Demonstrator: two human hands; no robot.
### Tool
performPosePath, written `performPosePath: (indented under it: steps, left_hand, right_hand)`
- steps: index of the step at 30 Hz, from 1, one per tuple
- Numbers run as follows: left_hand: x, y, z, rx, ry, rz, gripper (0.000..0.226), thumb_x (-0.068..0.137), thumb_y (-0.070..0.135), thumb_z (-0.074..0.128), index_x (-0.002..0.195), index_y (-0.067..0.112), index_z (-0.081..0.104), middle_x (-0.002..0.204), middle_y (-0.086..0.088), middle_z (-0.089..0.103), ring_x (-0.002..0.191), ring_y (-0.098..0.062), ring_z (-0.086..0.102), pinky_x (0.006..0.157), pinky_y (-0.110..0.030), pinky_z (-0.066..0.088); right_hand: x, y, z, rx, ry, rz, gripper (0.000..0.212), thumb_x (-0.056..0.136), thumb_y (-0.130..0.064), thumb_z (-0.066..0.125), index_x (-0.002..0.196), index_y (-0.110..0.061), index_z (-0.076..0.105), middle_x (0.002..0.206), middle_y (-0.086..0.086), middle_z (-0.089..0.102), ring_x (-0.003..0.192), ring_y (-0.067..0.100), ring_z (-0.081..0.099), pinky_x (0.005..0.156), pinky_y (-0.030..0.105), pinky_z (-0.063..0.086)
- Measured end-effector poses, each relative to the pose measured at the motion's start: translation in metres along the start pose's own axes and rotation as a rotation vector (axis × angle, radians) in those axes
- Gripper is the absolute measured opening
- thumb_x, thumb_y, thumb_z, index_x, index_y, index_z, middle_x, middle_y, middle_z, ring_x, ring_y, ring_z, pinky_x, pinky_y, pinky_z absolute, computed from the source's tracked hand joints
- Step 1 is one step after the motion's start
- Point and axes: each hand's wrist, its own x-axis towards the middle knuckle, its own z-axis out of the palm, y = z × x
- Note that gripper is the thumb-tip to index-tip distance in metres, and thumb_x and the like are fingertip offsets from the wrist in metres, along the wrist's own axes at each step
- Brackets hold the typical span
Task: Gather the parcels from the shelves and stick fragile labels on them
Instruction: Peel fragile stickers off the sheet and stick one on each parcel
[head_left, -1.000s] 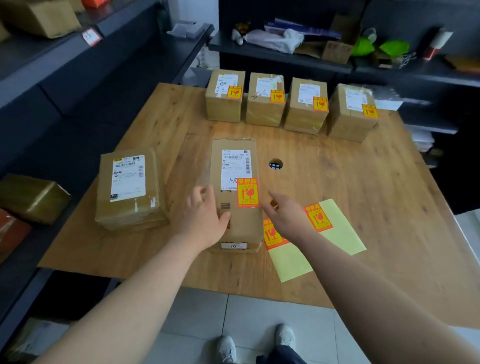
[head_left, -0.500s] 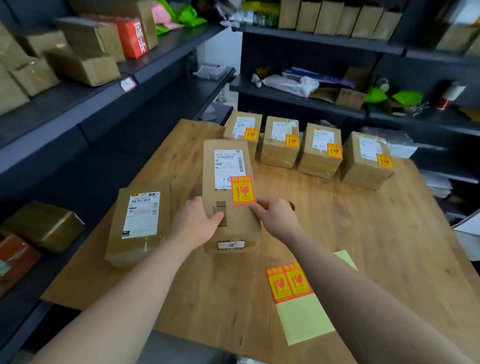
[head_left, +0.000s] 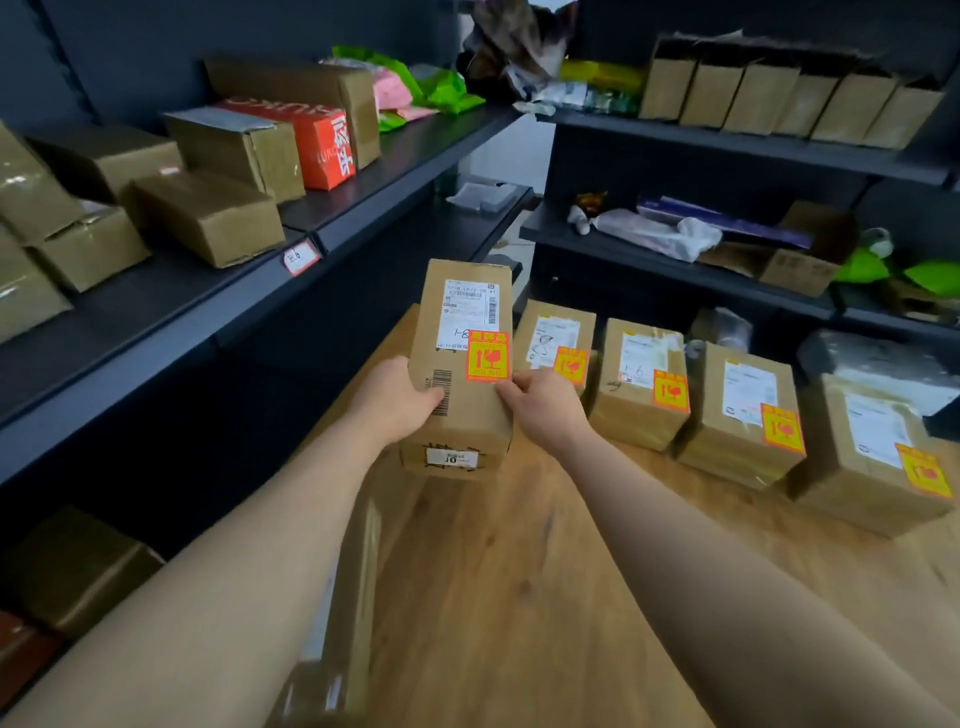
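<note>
A brown parcel (head_left: 460, 410) is held up over the far left part of the wooden table (head_left: 519, 571). A red and yellow label (head_left: 488, 358) is stuck on it. Its near end is gripped by the left hand (head_left: 395, 400) and the right hand (head_left: 545, 410), one on each side. A row of labelled parcels (head_left: 628, 415) is lined up just to its right. More boxes (head_left: 208, 218) are kept on the dark shelves (head_left: 395, 156) to the left.
</note>
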Motion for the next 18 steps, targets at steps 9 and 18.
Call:
performPosePath:
  steps: [9, 18]
  left_hand:
    - [0.116, -0.024, 0.019, 0.047, -0.133, 0.014, 0.029, 0.089, 0.028, 0.062, 0.116, 0.019, 0.058, 0.118, 0.0, 0.063, 0.102, -0.02, 0.058, 0.074, -0.027, 0.041]
    - [0.17, -0.054, 0.049, 0.069, -0.224, 0.017, 0.03, 0.087, 0.03, 0.064, 0.114, 0.02, 0.057, 0.117, 0.0, 0.064, 0.102, -0.022, 0.06, 0.082, -0.034, 0.051]
  right_hand:
    - [0.095, 0.014, 0.044, -0.018, 0.04, 0.195, 0.034, 0.096, -0.037, 0.049, 0.091, -0.011, 0.071, 0.08, 0.003, 0.068, 0.072, 0.015, 0.063, 0.058, 0.027, 0.052]
    - [0.127, 0.028, 0.074, -0.06, 0.109, 0.319, 0.032, 0.093, -0.033, 0.053, 0.087, -0.007, 0.07, 0.079, 0.007, 0.069, 0.073, 0.022, 0.065, 0.069, 0.039, 0.058]
